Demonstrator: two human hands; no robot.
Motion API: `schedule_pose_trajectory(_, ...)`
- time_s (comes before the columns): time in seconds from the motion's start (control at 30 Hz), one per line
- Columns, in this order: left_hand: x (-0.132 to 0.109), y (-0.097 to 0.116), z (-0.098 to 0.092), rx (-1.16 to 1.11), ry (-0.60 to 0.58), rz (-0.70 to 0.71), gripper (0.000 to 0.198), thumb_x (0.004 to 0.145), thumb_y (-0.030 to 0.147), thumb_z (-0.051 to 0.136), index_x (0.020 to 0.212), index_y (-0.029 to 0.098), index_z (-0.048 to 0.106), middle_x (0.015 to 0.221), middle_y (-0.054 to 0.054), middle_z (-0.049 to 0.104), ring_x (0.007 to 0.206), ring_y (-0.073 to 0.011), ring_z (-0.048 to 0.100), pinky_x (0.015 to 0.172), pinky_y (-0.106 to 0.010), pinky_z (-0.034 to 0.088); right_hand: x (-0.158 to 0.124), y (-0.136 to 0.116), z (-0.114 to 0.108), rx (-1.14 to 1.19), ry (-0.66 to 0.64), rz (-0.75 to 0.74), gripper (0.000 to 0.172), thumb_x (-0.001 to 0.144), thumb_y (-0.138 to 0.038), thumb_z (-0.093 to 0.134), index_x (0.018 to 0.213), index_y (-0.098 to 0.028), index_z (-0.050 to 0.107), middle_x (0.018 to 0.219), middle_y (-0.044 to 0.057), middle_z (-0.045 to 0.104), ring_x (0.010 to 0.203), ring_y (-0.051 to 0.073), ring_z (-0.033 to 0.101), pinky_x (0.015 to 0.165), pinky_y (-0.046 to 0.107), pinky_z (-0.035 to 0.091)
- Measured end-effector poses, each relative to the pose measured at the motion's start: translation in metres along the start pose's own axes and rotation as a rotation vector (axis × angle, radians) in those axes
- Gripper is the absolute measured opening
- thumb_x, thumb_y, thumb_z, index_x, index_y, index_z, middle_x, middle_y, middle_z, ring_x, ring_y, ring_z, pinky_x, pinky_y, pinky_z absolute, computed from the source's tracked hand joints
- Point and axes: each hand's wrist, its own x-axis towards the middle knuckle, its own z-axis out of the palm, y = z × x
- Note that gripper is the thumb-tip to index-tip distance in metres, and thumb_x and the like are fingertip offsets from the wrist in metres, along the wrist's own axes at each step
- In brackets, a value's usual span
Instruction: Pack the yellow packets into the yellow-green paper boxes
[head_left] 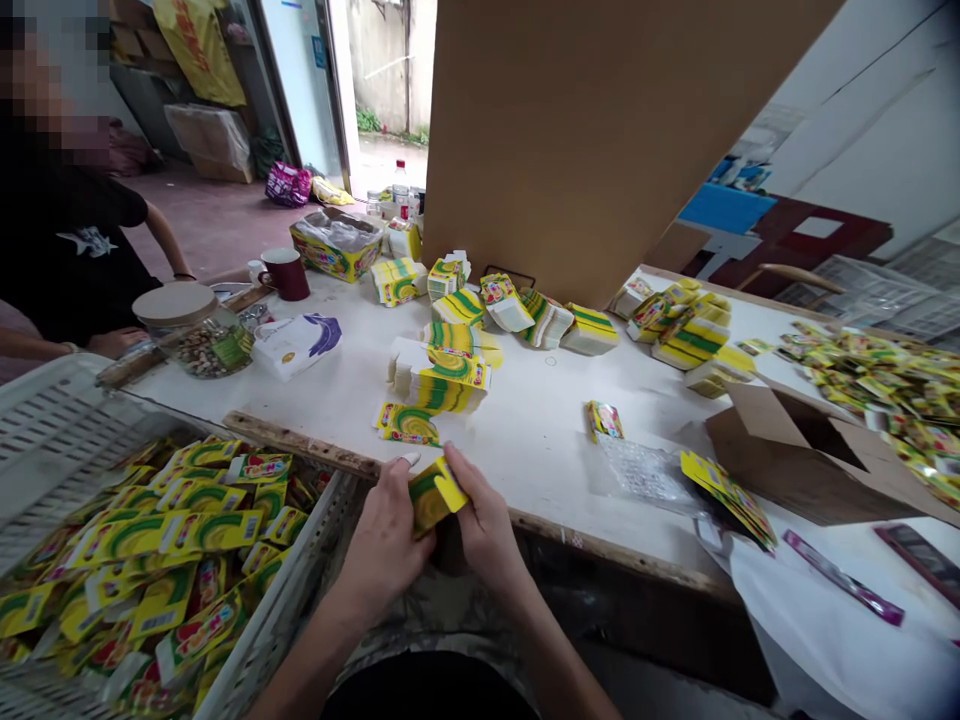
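A small carton (436, 495), yellow and green, is being pinched between both hands just below the middle of the frame, over the near edge of the bench (540, 430). It is being gripped on its left side by the left hand (382, 545), whose thumb is lying along the top, and its right end is being pressed by the curled fingers of the right hand (489, 530). The carton is looking partly squared up, with one yellow end flap being shown open, so the shaping of this piece is judged to be under way and not finished. Just above the hands, a single flat blank (407, 424) and a stack of blanks (446, 382) are being kept on the bench, which suggests that much is being left to do. Further up, around the centre, formed cartons (540, 318) are being lined along the foot of a big brown board (600, 130), and more are being gathered towards the right (686, 325); these are being read as work done. At lower left, a white crate (52, 420) is being filled with loose sachets (172, 540). At upper left, another person (75, 250) is being seated at the bench.
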Motion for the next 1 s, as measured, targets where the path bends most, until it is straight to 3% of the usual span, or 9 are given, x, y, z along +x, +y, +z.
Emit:
schedule_pose_trajectory(0.17,0.003,0.004,-0.016,0.136,0.019,-0.027,0.051,0.048,0.025,0.083,0.096,0.023,0.065,0.098,-0.009,0.064,0.101,-0.0346,0.055,0.097,-0.044,0.037,0.0,0.01,-0.006,-0.193,-0.181,-0.077,0.058,0.088,-0.033,0.058,0.142,-0.024,0.039,0.154,0.013,0.023,0.14,0.03,0.027,0.108,0.046,0.036)
schedule_pose_trajectory(0.3,0.007,0.008,-0.024,0.173,-0.036,0.005,0.05,0.05,0.029,0.082,0.097,0.026,0.067,0.095,-0.006,0.067,0.093,-0.0313,0.06,0.09,-0.039,0.043,0.003,0.008,-0.015,-0.192,-0.199,-0.047,0.03,0.092,-0.032,0.05,0.118,-0.025,0.064,0.147,0.012,0.039,0.134,0.027,0.04,0.104,0.042,0.04)
schedule_pose_trajectory(0.4,0.008,0.009,-0.025,0.244,-0.058,0.073,0.051,0.051,0.031,0.082,0.1,0.027,0.067,0.097,-0.006,0.068,0.091,-0.0306,0.061,0.087,-0.037,0.044,0.005,0.004,-0.021,-0.145,-0.259,-0.071,0.023,0.091,-0.032,0.054,0.106,-0.024,0.068,0.14,0.011,0.046,0.131,0.025,0.044,0.105,0.039,0.04)
schedule_pose_trajectory(0.47,0.007,0.011,-0.023,0.288,-0.052,0.107,0.05,0.054,0.031,0.081,0.102,0.026,0.066,0.098,-0.007,0.067,0.094,-0.032,0.06,0.088,-0.038,0.043,0.004,0.002,-0.019,-0.113,-0.222,-0.078,0.027,0.09,-0.03,0.054,0.114,-0.022,0.062,0.137,0.012,0.046,0.131,0.024,0.043,0.107,0.039,0.037)
schedule_pose_trajectory(0.57,0.004,0.014,-0.018,0.324,-0.011,0.136,0.048,0.056,0.027,0.078,0.103,0.023,0.065,0.101,-0.01,0.065,0.101,-0.035,0.056,0.093,-0.042,0.04,-0.001,0.004,-0.008,-0.009,-0.072,-0.016,0.058,0.09,-0.03,0.052,0.141,-0.017,0.03,0.141,0.017,0.04,0.132,0.025,0.04,0.109,0.043,0.034)
schedule_pose_trajectory(0.67,0.001,0.012,-0.014,0.319,0.027,0.158,0.047,0.059,0.028,0.078,0.103,0.023,0.064,0.102,-0.01,0.064,0.102,-0.0351,0.055,0.095,-0.043,0.039,-0.002,0.008,0.001,0.223,-0.054,0.105,0.075,0.092,-0.038,0.047,0.149,-0.015,0.005,0.138,0.017,0.046,0.123,0.024,0.051,0.102,0.04,0.043)
schedule_pose_trajectory(0.73,-0.002,0.009,-0.011,0.323,0.029,0.165,0.047,0.061,0.031,0.077,0.105,0.023,0.063,0.103,-0.01,0.064,0.102,-0.0347,0.055,0.095,-0.044,0.04,0.0,0.009,0.004,0.3,-0.032,0.174,0.062,0.094,-0.043,0.041,0.147,-0.016,0.022,0.13,0.013,0.056,0.115,0.023,0.058,0.096,0.037,0.048)
schedule_pose_trajectory(0.83,-0.005,0.004,-0.007,0.306,0.047,0.138,0.044,0.062,0.029,0.076,0.104,0.023,0.064,0.103,-0.01,0.063,0.102,-0.0345,0.055,0.096,-0.044,0.039,0.004,0.006,0.006,0.11,0.057,0.215,0.043,0.095,-0.04,0.037,0.127,-0.017,0.055,0.119,0.011,0.065,0.109,0.025,0.061,0.094,0.037,0.048)
schedule_pose_trajectory(1.0,-0.007,-0.009,-0.011,0.222,0.118,0.02,0.052,0.054,0.032,0.081,0.103,0.023,0.064,0.102,-0.008,0.063,0.1,-0.0328,0.056,0.092,-0.041,0.042,0.015,0.004,0.012,-0.042,0.026,0.16,0.037,0.095,-0.034,0.038,0.124,-0.019,0.057,0.114,0.009,0.068,0.1,0.023,0.065,0.086,0.034,0.051)
